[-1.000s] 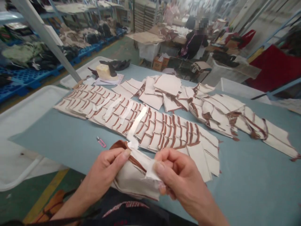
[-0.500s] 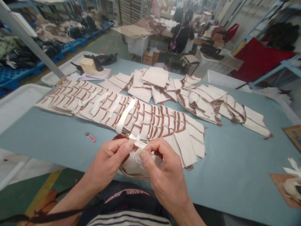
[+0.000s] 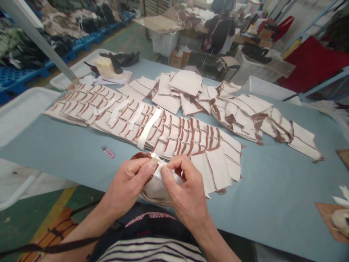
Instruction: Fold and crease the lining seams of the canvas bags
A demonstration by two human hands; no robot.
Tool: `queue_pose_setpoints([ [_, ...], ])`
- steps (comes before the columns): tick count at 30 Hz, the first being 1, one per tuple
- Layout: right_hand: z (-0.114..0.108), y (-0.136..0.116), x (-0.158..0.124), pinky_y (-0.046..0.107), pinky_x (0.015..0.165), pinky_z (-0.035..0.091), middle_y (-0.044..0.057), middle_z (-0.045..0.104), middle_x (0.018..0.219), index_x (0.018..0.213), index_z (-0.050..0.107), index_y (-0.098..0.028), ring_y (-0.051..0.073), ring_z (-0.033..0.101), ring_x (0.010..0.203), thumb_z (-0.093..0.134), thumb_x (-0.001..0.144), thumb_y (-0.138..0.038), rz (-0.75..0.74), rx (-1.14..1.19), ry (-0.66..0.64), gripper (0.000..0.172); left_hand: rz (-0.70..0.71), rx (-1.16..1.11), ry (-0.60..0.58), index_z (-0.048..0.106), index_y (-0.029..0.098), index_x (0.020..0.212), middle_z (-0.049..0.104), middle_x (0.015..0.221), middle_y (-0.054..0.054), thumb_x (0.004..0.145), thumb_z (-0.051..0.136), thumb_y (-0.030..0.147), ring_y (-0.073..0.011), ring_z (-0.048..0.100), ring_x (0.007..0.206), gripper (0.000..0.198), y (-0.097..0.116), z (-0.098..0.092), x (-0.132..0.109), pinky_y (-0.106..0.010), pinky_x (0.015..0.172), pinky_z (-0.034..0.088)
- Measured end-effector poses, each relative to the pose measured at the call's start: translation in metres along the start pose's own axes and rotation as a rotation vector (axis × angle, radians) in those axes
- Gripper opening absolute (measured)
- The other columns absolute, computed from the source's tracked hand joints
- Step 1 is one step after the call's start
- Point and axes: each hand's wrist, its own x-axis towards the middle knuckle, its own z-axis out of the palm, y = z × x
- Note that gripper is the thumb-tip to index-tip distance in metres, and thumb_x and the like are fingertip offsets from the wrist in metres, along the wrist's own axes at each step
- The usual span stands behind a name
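Spanning most of the view, blue table (image 3: 272, 196). Cream piece (image 3: 155, 191) is held by its near edge, below and between both hands. Left hand (image 3: 131, 178) clamps thumb and finger on its top edge; right hand (image 3: 188, 193), just beside, pinches white strip (image 3: 160, 163), which slants down rightward from left fingertips.

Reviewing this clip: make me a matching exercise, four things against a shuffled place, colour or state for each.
1. left hand
2. snips
3. block
4. loose white strips

A. pale yellow
B. laid across the row of panels
C. pinching the cloth piece
D. pink-handled, on the blue tabletop

Pairs: 1-C, 2-D, 3-A, 4-B
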Motion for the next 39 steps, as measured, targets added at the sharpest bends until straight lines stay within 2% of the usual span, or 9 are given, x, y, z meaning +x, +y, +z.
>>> queue_pose_setpoints([
  [8,-0.005,0.002,0.007,0.031,0.067,0.045,-0.002,0.064,0.075,0.077,0.060,-0.025,0.017,0.058,0.069,0.067,0.092,-0.032,0.072,0.044,-0.143,0.018,-0.028,-0.028,-0.047,0.042,0.024,0.064,0.034,0.063,0.005,0.103,0.053,0.048,-0.0117,0.032,0.057,0.047,-0.013,-0.003,0.001,-0.024,0.049,0.027],
  [13,-0.004,0.003,0.010,0.030,0.065,0.044,-0.002,0.063,0.075,0.077,0.059,-0.025,0.016,0.057,0.068,0.066,0.091,-0.032,0.067,0.038,-0.154,0.017,-0.034,-0.036,-0.043,0.042,0.024,0.064,0.032,0.063,0.005,0.103,0.054,0.049,-0.0117,0.030,0.057,0.049,-0.017,-0.005,0.000,-0.025,0.049,0.026],
  [19,-0.001,0.010,0.015,0.029,0.059,0.038,-0.006,0.054,0.066,0.075,0.057,-0.025,0.013,0.048,0.059,0.067,0.087,-0.033,0.086,0.061,-0.161,0.018,-0.032,-0.065,-0.019,0.039,0.024,0.064,0.030,0.063,0.006,0.105,0.054,0.051,-0.0117,0.027,0.057,0.052,-0.018,-0.004,0.003,-0.026,0.050,0.024],
  [23,0.000,0.011,0.017,0.028,0.059,0.038,-0.006,0.054,0.066,0.075,0.056,-0.025,0.014,0.049,0.059,0.067,0.086,-0.034,0.097,0.071,-0.165,0.018,-0.023,-0.141,-0.022,0.052,0.020,0.066,0.044,0.064,0.003,0.108,0.054,0.054,-0.0138,0.038,0.060,0.053,-0.029,-0.008,0.002,-0.026,0.054,0.034],
  [26,0.001,0.010,0.018,0.028,0.058,0.037,-0.006,0.053,0.066,0.076,0.056,-0.025,0.014,0.048,0.059,0.067,0.086,-0.033,0.081,0.074,-0.168,0.017,-0.021,-0.167,-0.089,0.069,0.017,0.079,0.062,0.075,0.000,0.103,0.065,0.047,-0.0154,0.053,0.068,0.039,-0.033,-0.013,0.000,-0.024,0.062,0.044],
  [29,0.002,0.010,0.020,0.029,0.059,0.038,-0.005,0.054,0.068,0.076,0.056,-0.024,0.014,0.048,0.059,0.066,0.086,-0.030,0.037,0.065,-0.146,0.016,-0.036,-0.129,-0.101,0.076,0.016,0.088,0.069,0.077,-0.001,0.096,0.071,0.040,-0.0153,0.059,0.067,0.026,-0.026,-0.014,0.001,-0.022,0.060,0.045],
  [32,0.006,0.011,0.022,0.029,0.059,0.038,-0.005,0.054,0.067,0.075,0.055,-0.025,0.014,0.048,0.060,0.065,0.086,-0.030,0.020,0.069,-0.125,0.016,-0.015,-0.060,-0.032,0.074,0.016,0.080,0.066,0.065,0.002,0.090,0.069,0.037,-0.0129,0.055,0.057,0.024,-0.014,-0.010,0.003,-0.020,0.054,0.041],
  [35,0.008,0.013,0.025,0.029,0.057,0.037,-0.007,0.049,0.064,0.075,0.054,-0.025,0.013,0.045,0.057,0.064,0.084,-0.034,0.069,0.108,-0.152,0.016,-0.005,0.001,0.038,0.072,0.016,0.073,0.062,0.058,0.003,0.086,0.065,0.035,-0.0117,0.051,0.051,0.024,-0.006,-0.005,0.007,-0.019,0.050,0.040],
  [39,0.008,0.016,0.028,0.029,0.052,0.032,-0.009,0.042,0.060,0.077,0.055,-0.026,0.013,0.038,0.052,0.064,0.082,-0.039,0.164,0.160,-0.227,0.017,-0.019,0.031,0.053,0.071,0.016,0.071,0.058,0.054,0.004,0.084,0.061,0.037,-0.0112,0.048,0.047,0.026,-0.002,-0.003,0.010,-0.019,0.046,0.037],
])
